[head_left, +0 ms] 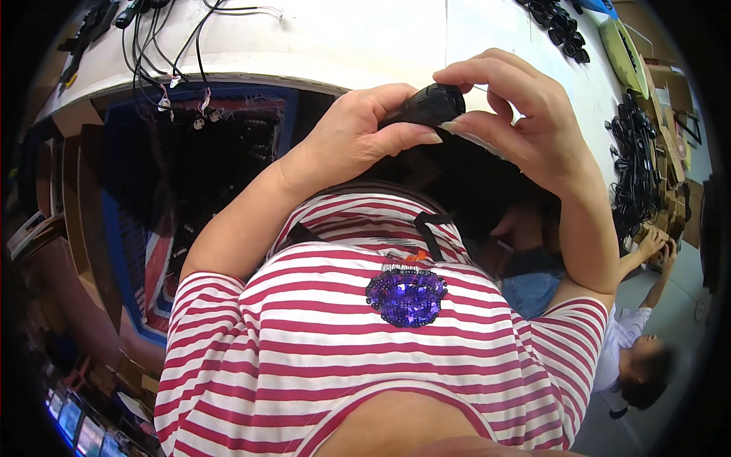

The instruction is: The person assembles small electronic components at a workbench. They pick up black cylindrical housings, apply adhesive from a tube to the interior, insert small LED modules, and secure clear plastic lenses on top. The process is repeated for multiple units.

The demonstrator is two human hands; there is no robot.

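Observation:
Above the front edge of the white table, my left hand (354, 129) grips a short black cylinder (434, 104) with a ribbed, wider end, shaped like a small flashlight. My left thumb lies along its near side. My right hand (525, 114) reaches to the wider end, with forefinger at its upper edge and thumb at its lower edge. The other right fingers are curled back. The rear part of the cylinder is hidden inside my left hand.
Black cables with bare wire ends (164, 76) hang over the white table (343, 46) edge at left. Below stands a blue-edged bin (126, 251). Black parts (560, 30) and a heap of black cables (633, 167) lie at right, near a yellow-green tray (620, 57). Another person (640, 350) works at far right.

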